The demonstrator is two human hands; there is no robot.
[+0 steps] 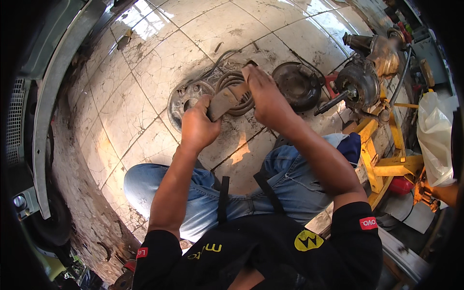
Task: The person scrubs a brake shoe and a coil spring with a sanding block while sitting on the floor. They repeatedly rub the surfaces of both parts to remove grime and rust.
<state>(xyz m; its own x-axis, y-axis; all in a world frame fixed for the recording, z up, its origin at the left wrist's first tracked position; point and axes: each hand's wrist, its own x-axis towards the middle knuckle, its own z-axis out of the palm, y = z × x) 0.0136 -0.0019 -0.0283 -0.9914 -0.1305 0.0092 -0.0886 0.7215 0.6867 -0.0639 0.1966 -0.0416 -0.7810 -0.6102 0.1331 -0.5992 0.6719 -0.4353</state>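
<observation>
My left hand (pixel 200 124) is closed on the near end of a curved, brown-grey brake shoe (pixel 226 101), held tilted above the floor. At its far end is my right hand (pixel 265 94), fingers pressed together against it. A small dark edge (pixel 251 63) sticks out past the right fingertips; whether it belongs to the shoe or is a separate piece, I cannot tell. Beneath the hands lie a coiled hose (pixel 232 79) and a round metal backing plate (pixel 175 107), partly hidden. A dark round drum (pixel 296 87) rests just right of my right hand.
An axle assembly with a hub (pixel 356 86) stands at the right beside a yellow metal stand (pixel 382 159). A clear plastic bag (pixel 435 135) hangs there. On the left run a curved metal bumper (pixel 50 106) and a rough log (pixel 87 193). Dirty cracked tiles (pixel 145 96) cover the floor.
</observation>
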